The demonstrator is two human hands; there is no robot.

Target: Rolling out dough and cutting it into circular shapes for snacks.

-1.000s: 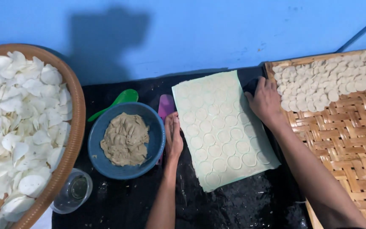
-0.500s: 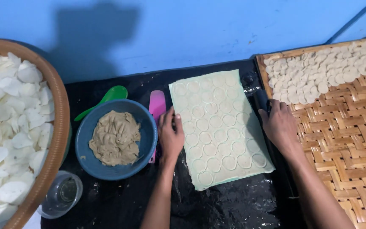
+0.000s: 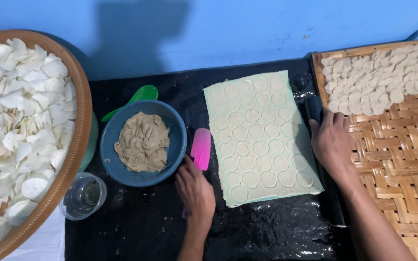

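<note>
On the black plastic sheet (image 3: 267,232), left hand (image 3: 195,190) grips the pink scraper (image 3: 201,148) beside the blue bowl (image 3: 177,130) — right hand (image 3: 332,142), fingers loose, rests flat at the dough sheet (image 3: 260,137) edge, nr the woven tray (image 3: 402,169).

- The pink spatula (image 3: 201,148) lay flat on the black plastic sheet, between the blue bowl and the dough sheet; its rounded blade pointed away from the person and faded from deep pink at the top to pale near the handle, which was hidden under the left hand (image 3: 195,189)
- The dough sheet (image 3: 260,136) was a pale greenish-cream rectangle, rolled thin and lying flat, slightly skewed; rows of round cut circles covered it, all sitting in place
- The right hand (image 3: 332,143) rested palm down just beside the dough sheet's right edge, at the rim of the woven bamboo tray
</note>
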